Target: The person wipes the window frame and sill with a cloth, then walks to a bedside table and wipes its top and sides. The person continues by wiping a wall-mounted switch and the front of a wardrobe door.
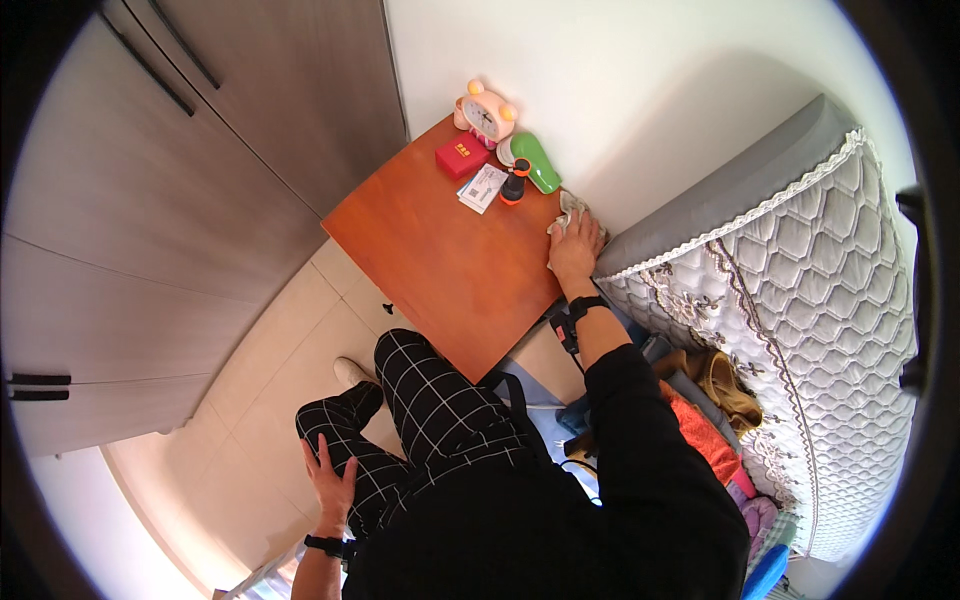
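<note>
My right hand (576, 247) presses a crumpled pale cloth (571, 204) onto the right edge of a reddish-brown wooden tabletop (442, 255), close to the wall. Part of the cloth is hidden under the palm. Resting on my thigh in black checked trousers, my left hand (330, 484) has its fingers apart and holds nothing. Toward the back of the tabletop are an animal-shaped alarm clock (486, 114), a red box (462, 155), a green and white container (535, 161) lying on its side, a black and orange object (515, 181) and some printed cards (482, 188).
A tall grey-brown wardrobe (247, 135) with dark handles stands at the left. On the right, a bed with a quilted white cover (817, 225) and grey headboard (720, 180) adjoins the table. Folded clothes (697, 427) are piled beside my right arm. Pale floor tiles (277, 375) lie below.
</note>
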### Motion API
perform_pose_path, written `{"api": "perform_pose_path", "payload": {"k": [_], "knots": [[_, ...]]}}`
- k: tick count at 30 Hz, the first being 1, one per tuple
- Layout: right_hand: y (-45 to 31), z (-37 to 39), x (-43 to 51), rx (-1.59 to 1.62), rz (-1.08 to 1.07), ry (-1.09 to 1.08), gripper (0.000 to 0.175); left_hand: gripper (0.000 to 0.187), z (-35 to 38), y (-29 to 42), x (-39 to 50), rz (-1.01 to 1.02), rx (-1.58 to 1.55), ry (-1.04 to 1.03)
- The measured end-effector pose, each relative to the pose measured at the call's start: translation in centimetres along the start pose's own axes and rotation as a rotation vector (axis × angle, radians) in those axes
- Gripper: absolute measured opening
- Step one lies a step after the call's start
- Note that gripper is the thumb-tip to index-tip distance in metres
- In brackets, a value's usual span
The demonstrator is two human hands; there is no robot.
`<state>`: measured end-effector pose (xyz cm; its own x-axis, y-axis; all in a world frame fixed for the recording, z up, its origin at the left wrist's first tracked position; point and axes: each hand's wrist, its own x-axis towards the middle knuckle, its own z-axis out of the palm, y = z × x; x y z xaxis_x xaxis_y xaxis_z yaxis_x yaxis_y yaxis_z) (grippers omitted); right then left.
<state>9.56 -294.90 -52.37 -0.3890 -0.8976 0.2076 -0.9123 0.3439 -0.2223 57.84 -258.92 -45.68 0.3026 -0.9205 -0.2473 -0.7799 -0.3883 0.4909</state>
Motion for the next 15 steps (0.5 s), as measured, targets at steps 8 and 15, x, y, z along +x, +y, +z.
{"api": "perform_pose_path", "payload": {"k": [8,15], "knots": [[-2.0,-1.6,-3.3,0.086,-0.326,-0.175,0.052,0.081,0.2,0.4,0.9,0.009,0.047,-0.004],[-3.9,-1.3,0.9,0.025,-0.272,-0.208,0.051,0.08,0.0,0.4,0.8,-0.003,0.048,-0.002]]}}
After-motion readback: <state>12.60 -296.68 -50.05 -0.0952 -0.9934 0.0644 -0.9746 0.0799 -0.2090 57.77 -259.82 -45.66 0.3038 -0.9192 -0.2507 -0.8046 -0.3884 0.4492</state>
